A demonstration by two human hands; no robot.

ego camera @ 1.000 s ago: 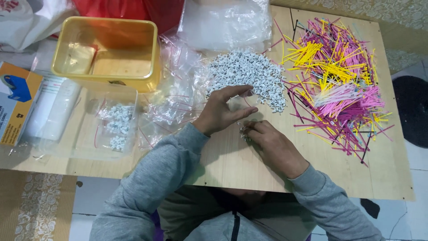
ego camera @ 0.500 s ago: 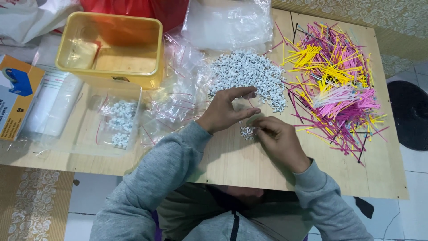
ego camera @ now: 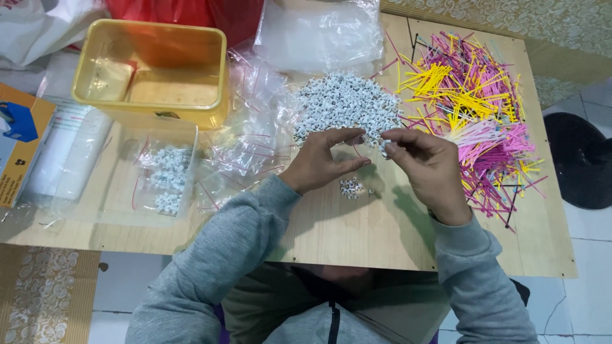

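Note:
My left hand (ego camera: 322,160) and my right hand (ego camera: 426,167) are raised over the wooden board (ego camera: 357,236), fingertips close together. The right hand pinches a small white bead (ego camera: 384,146) between thumb and forefinger. The left hand's thumb and fingers are pinched too; what they hold is too small to tell, perhaps a thin thread. Just beyond the hands lies a heap of white beads (ego camera: 347,102). A small cluster of beads (ego camera: 350,187) sits on the board below the hands.
A pile of pink and yellow sticks (ego camera: 468,111) lies right. A yellow plastic tub (ego camera: 153,70) stands at the back left. Clear zip bags (ego camera: 245,146), one with beads (ego camera: 166,178), lie left. An orange box (ego camera: 19,150) sits at the far left edge.
Both hands have lifted off the board and moved apart a little. The small cluster of beads they covered now lies uncovered below them.

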